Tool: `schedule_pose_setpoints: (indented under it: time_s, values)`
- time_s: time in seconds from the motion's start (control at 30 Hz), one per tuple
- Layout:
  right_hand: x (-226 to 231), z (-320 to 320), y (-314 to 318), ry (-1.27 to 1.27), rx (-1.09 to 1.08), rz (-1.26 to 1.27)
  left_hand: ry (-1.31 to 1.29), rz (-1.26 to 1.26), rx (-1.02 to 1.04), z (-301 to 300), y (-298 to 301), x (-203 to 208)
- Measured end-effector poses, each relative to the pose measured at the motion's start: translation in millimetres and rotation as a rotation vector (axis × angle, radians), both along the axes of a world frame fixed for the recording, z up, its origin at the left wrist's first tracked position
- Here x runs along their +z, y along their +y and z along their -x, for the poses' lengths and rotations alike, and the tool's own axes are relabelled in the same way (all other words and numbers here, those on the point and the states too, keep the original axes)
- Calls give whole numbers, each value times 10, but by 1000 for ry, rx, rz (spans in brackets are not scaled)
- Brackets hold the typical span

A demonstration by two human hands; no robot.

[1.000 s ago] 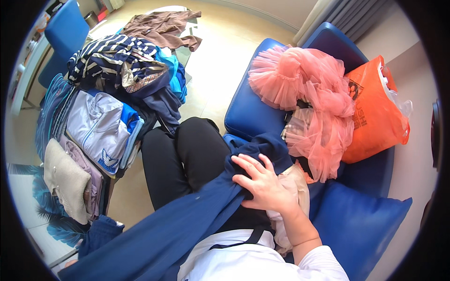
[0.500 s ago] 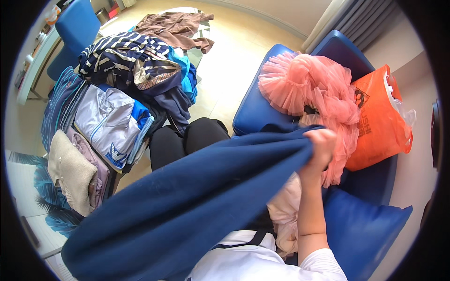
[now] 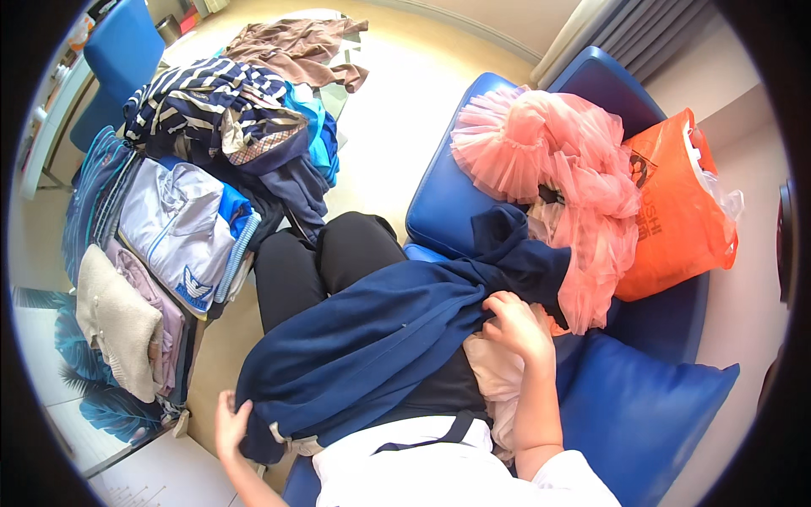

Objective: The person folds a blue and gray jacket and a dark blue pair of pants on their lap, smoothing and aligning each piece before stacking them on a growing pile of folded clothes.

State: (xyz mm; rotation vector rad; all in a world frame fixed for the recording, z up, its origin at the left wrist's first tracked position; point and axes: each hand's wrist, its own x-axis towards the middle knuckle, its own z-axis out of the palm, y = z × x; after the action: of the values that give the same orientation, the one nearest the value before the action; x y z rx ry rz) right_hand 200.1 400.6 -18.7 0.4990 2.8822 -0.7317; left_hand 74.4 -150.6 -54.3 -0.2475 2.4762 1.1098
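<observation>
Blue seating (image 3: pixel 435 194) right of frame; navy garment (image 3: pixel 363 329) across my lap (image 3: pixel 291 270), centre. Left hand (image 3: pixel 228 427) loose at its lower-left end, thumb apart; right hand (image 3: pixel 519 328) curled at its right, can't tell if gripping. Step looks like spreading; next calls for squaring edges.

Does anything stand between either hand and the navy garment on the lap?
Nothing visible does. The left hand is at the left end of the navy garment; the right hand has its fingertips at the right part. Pale cloth lies beside the garment, blocking neither.
</observation>
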Motion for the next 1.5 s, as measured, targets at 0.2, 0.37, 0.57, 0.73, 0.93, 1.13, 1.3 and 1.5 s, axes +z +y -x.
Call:
schedule_pose_setpoints:
  time_s: [0.2, 0.37, 0.57, 0.73, 0.93, 1.13, 1.3, 1.5]
  values:
    - [-24, -89, -64, 134, -148, 9, 482, -172, -509, -103, 1824, 619]
    - [-144, 4, -245, 236, -150, 73, 492, -130, -906, -122, 2684, 641]
    - [-433, -31, -423, 225, -670, 1020, 494, -400, -949, 61, 2575, 910]
    - [-571, 200, -511, 519, -1060, 1782, 229, -757, -1205, -169, 2335, 1227]
    - [49, 329, -115, 784, -1034, 1486, -171, -585, -1412, -80, 2333, 924]
    - [702, -89, 254, 1266, -768, 1276, 377, -376, -935, 289, 2621, 993]
    - [843, -541, 334, 1398, -540, 1078, 590, 149, -895, 386, 2642, 751]
    - [844, -595, 593, 907, -145, 1194, -78, 25, -1242, 401, 2490, 651]
